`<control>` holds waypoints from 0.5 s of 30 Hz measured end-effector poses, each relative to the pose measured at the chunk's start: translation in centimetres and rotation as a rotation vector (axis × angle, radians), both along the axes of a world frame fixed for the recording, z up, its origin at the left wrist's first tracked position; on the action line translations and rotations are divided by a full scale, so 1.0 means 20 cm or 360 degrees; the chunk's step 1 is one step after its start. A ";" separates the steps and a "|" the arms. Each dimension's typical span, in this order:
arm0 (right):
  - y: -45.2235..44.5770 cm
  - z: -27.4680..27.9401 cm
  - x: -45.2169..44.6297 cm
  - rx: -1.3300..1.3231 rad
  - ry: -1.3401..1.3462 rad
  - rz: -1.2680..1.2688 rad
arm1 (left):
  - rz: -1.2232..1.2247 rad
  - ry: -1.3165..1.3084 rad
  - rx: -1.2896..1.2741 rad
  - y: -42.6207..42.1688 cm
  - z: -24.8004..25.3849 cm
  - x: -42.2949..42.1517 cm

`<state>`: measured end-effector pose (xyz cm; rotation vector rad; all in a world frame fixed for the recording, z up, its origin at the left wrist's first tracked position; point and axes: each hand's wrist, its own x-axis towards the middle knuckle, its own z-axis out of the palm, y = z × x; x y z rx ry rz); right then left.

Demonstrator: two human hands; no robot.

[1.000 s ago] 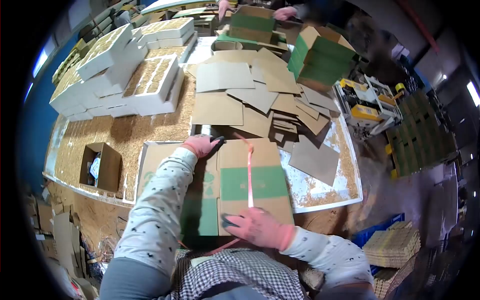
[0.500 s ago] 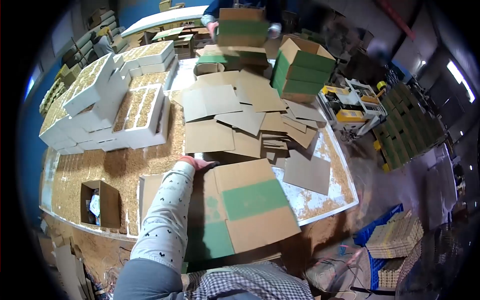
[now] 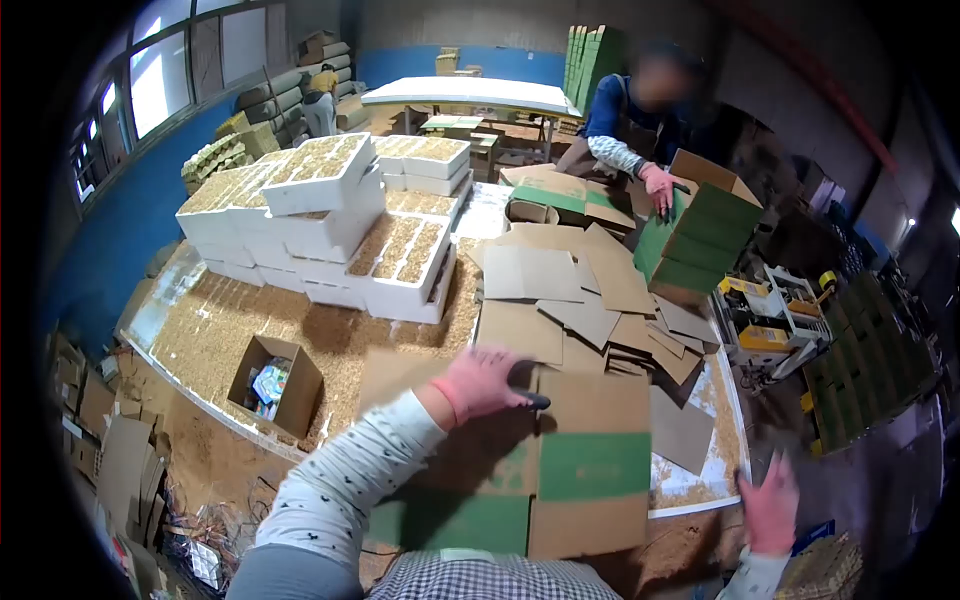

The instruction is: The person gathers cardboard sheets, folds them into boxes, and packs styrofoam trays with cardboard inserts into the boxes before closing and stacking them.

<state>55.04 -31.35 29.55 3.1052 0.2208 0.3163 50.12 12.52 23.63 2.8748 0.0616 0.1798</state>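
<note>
The checked cloth [image 3: 490, 580] on the person's front is meeting the near side of the green-banded carton [image 3: 592, 465], which is lying at the table's near edge. The person's right hand [image 3: 770, 505], in a pink glove, is hanging just off the right edge of the worktable [image 3: 743, 440], blurred, its fingers spreading upward, with nothing visible in its grasp. The left hand [image 3: 485, 383], gloved alike with dark fingertips, is reaching across the carton's far part, half open, the fingers bending and a gap showing at the thumb; it is gripping nothing visible, and whether it is touching the cardboard I cannot tell. To the left, a small open box [image 3: 305, 400] is holding packets. Beyond the carton, loose cardboard sheets [image 3: 530, 275] are overlapping, with white trays [image 3: 400, 295] of straw-coloured bits standing stacked on their left. Past the sheets, a co-worker's gloved hand [image 3: 660, 190] is touching a tall green-banded box [image 3: 695, 240]. Farther back, a white-topped table [image 3: 470, 93] is standing before a blue-banded wall [image 3: 520, 67].
</note>
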 end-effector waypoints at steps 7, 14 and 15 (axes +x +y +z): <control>1.02 0.41 0.07 -0.0069 -0.0038 0.1730 | -0.0035 -0.0870 0.0266 -0.23 0.50 -0.34; 1.44 0.49 0.29 -0.0226 -0.0035 0.1692 | -0.0911 -0.0594 -0.0067 -0.25 0.74 -0.92; 1.48 0.44 0.30 -0.0195 -0.0012 0.1678 | -0.1045 -0.0326 -0.0272 -0.21 0.80 -0.95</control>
